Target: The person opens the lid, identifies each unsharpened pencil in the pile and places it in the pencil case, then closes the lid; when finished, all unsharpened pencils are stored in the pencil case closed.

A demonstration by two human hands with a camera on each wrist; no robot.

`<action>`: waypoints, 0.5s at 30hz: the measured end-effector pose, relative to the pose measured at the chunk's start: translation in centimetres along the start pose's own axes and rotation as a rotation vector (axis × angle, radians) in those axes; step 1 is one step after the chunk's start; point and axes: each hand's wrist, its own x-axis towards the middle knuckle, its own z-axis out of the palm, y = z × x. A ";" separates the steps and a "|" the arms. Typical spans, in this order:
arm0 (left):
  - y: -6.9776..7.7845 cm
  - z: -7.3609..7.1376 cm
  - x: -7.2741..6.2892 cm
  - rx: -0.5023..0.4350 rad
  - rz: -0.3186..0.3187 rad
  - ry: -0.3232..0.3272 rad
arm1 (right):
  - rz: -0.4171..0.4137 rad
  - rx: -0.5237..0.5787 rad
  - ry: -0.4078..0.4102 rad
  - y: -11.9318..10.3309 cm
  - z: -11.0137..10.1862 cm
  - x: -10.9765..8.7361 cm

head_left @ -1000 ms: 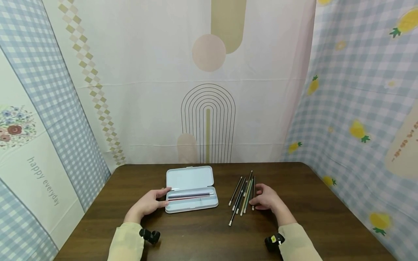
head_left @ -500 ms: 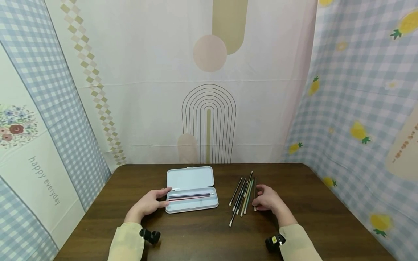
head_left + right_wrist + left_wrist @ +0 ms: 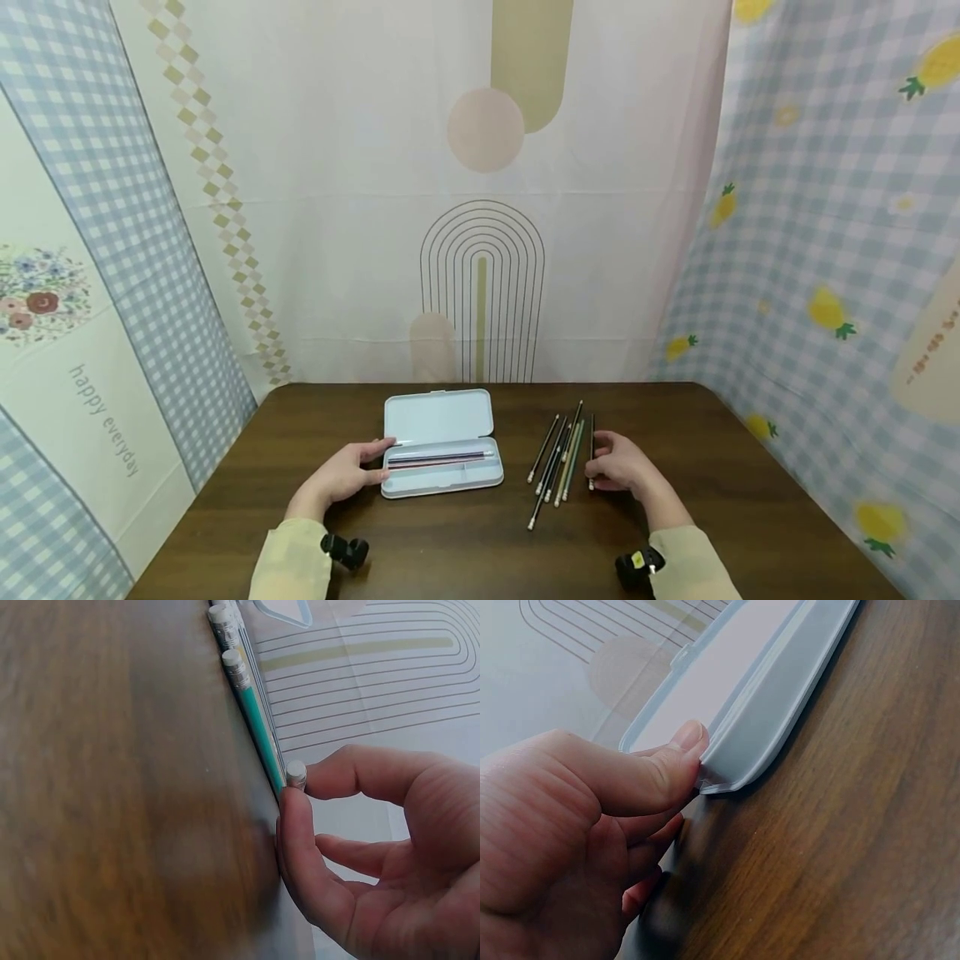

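An open pale blue pencil case (image 3: 442, 480) lies on the table with its lid (image 3: 438, 417) folded back and several pencils (image 3: 438, 458) inside its upper compartment. My left hand (image 3: 337, 477) grips the case's left end; in the left wrist view the thumb presses on its corner (image 3: 724, 769). Right of a loose bunch, my right hand (image 3: 622, 463) pinches a dark pencil (image 3: 592, 427) between thumb and finger. That pencil's white eraser (image 3: 297, 772) shows between the fingertips in the right wrist view, and the rest of it is hidden there.
Several loose pencils (image 3: 551, 462) lie in an overlapping bunch between the case and my right hand. A green pencil (image 3: 573, 458) is on the bunch's right side. The brown wooden table (image 3: 465, 550) ends at a patterned cloth backdrop (image 3: 345, 275).
My right hand has drawn the dark pencil a little to the right, apart from the bunch. My left hand stays on the case. The head view has shifted slightly.
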 end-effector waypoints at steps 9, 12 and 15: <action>-0.2 0.1 -0.1 0.013 0.022 -0.012 | 0.025 0.022 -0.014 0.2 -0.3 -0.4; -0.2 0.0 0.0 0.019 0.026 -0.007 | 0.025 0.042 -0.023 0.0 -0.4 -0.3; -0.3 -0.1 0.2 0.005 0.015 -0.004 | 0.023 0.053 -0.032 -0.1 -0.5 -0.3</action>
